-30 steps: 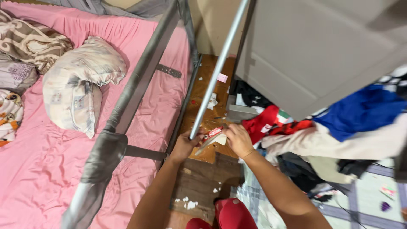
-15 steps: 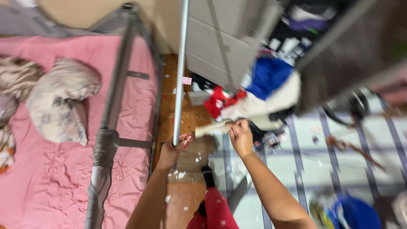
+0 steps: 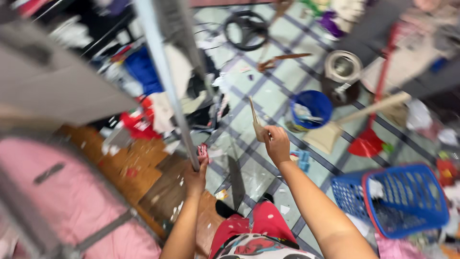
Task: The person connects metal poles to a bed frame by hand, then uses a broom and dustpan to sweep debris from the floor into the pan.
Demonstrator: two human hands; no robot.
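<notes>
Left hand (image 3: 195,178): fingers wrapped tight round lower end of grey metal pole (image 3: 165,81), which runs up and left out of frame. Right hand (image 3: 277,144): fingers closed on a thin flat tan piece, poss. cardboard (image 3: 255,121), held upright over tiled floor (image 3: 268,81); motion blur, kind unclear. Nearby: blue bucket (image 3: 311,108) just beyond right hand; red dustpan (image 3: 366,141) further right; blue basket (image 3: 405,201) at lower right; clothes heap (image 3: 143,91) behind pole; pink bed (image 3: 52,201) at lower left.
</notes>
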